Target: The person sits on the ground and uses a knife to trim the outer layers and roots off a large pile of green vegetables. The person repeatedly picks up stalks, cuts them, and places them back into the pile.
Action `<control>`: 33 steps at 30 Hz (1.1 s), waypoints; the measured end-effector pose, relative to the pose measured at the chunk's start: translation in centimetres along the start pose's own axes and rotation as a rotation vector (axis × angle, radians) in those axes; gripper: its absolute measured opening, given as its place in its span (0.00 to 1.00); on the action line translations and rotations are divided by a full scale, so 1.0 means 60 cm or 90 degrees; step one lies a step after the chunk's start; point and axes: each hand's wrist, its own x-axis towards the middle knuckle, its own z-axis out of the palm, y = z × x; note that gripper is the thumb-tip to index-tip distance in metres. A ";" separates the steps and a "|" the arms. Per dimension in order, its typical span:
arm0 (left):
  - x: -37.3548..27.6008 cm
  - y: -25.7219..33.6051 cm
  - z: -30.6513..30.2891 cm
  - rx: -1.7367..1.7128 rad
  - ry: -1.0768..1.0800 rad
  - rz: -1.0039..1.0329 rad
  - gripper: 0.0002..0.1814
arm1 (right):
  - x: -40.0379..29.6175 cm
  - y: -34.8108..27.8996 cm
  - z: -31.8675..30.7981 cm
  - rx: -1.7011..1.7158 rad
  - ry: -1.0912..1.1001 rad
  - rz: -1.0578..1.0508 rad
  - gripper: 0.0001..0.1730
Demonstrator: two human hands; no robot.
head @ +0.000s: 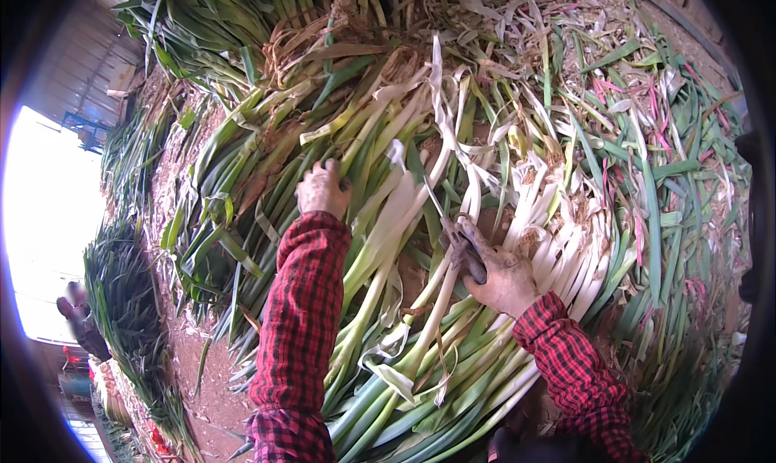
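My left hand [324,189], in a red and black checked sleeve, rests on the leafy green part of the unpeeled long green onions [291,153]; whether its fingers grip a stalk cannot be told. My right hand [500,272], dirty or gloved, closes around the handle of a thin-bladed knife [438,205], whose blade points up and left. Beneath and beside this hand lie green onion stalks with white shanks. To its right is a row of cleaned green onions [564,251], white ends upward and roots showing, their green leaves running down to the lower left.
Peeled leaves and trimmings [661,160], with pink strips among them, cover the ground at the right. A large heap of green onions [224,14] lies at the top left, and another pile [124,293] at the far left. Beyond that pile a person [82,323] is partly visible.
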 end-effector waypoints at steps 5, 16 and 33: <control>-0.156 -0.010 0.035 -0.089 -0.091 0.061 0.26 | -0.062 -0.008 0.023 0.109 0.054 -0.173 0.60; -0.394 -0.098 0.018 -0.265 -0.207 -0.070 0.36 | -0.060 -0.068 0.048 -0.037 0.042 -0.275 0.51; -0.426 -0.093 0.045 -0.265 -0.185 0.027 0.38 | 0.081 -0.039 0.025 -0.027 0.052 -0.129 0.62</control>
